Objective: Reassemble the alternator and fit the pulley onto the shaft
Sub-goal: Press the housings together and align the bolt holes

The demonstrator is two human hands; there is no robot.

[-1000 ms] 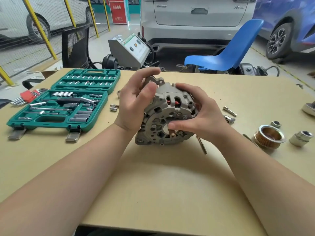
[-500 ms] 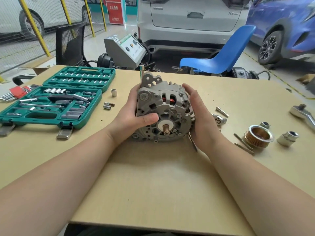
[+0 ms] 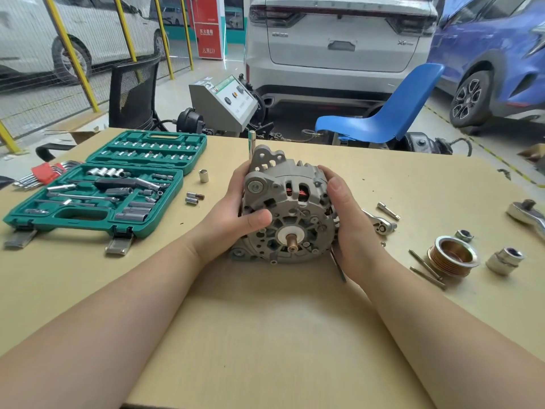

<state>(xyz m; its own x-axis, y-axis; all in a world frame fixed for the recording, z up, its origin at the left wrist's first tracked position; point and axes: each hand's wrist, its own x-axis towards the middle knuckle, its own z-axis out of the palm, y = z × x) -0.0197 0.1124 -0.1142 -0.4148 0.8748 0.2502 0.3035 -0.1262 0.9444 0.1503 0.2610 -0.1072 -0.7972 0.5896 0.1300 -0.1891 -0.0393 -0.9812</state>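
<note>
My left hand [image 3: 233,219] has its fingers wrapped round the back of the alternator [image 3: 287,214], out of sight, with the thumb laid across the front face. My right hand [image 3: 346,219] cups the other side, thumb up along the housing and its fingers curled behind. So both hands are clamped on the casing from opposite sides, I'd say to press the two halves together and keep the body from rolling on its round edge.

I hold it standing on the table [image 3: 265,335] with the shaft [image 3: 292,242] pointing toward me and slightly up. That leaves the copper-coloured stub bare and easy to reach, since the pulley has to slide on there.

The pulley [image 3: 452,256] lies flat on the table to my right, well apart from the alternator, with a nut [image 3: 464,235] just behind it and a socket-like piece [image 3: 505,260] beside it. Two long bolts [image 3: 426,268] lie just left of the pulley; I judge they go through the housing, so the case is not yet fastened. A ratchet [image 3: 380,222] sits near my right wrist, the open socket set [image 3: 100,187] to my left.
</note>
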